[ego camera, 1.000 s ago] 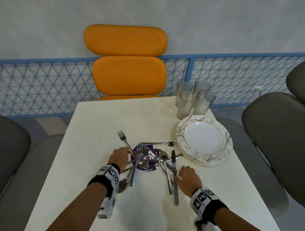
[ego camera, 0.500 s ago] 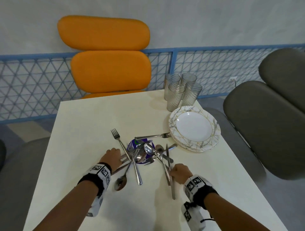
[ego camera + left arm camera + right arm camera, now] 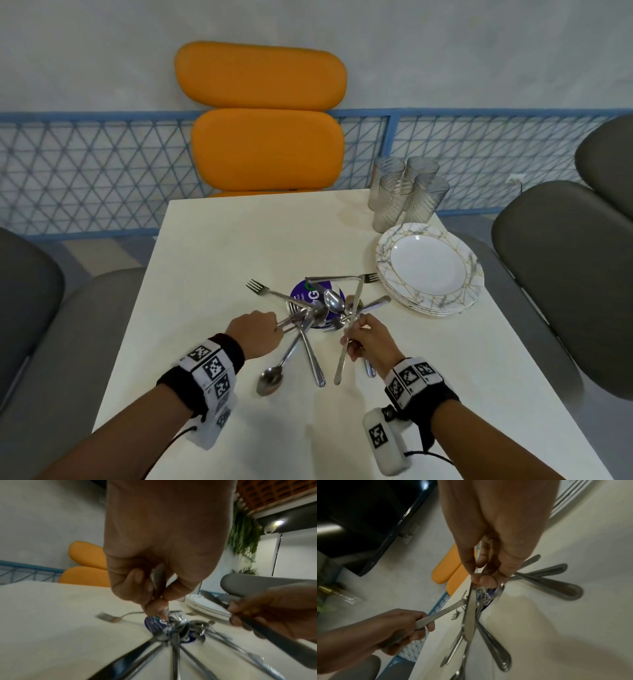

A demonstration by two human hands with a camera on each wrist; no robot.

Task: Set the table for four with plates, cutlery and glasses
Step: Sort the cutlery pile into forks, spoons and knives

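A heap of forks, spoons and knives [image 3: 318, 315] lies mid-table over a round purple disc [image 3: 308, 294]. My left hand [image 3: 274, 325] grips the handle of one piece of cutlery [image 3: 157, 577] at the heap's left side; which kind of piece it is I cannot tell. My right hand [image 3: 356, 325] pinches a table knife [image 3: 352, 311] by its middle, raised off the table and tilted, blade toward the plates. The wrist view shows this knife [image 3: 469, 615] hanging over the heap. A stack of white gold-lined plates [image 3: 430, 267] sits at the right, with several ribbed glasses [image 3: 404, 192] behind it.
The white table [image 3: 239, 246] has bare surface at the left and far side. A spoon [image 3: 270, 380] and a handle [image 3: 315, 363] stick out toward me. An orange chair [image 3: 263, 137] stands at the far end, grey chairs [image 3: 565, 274] at both sides.
My right hand has picked the knife up off the table and tilted it upward. My left hand has closed on a handle in the heap. The head view has shifted.
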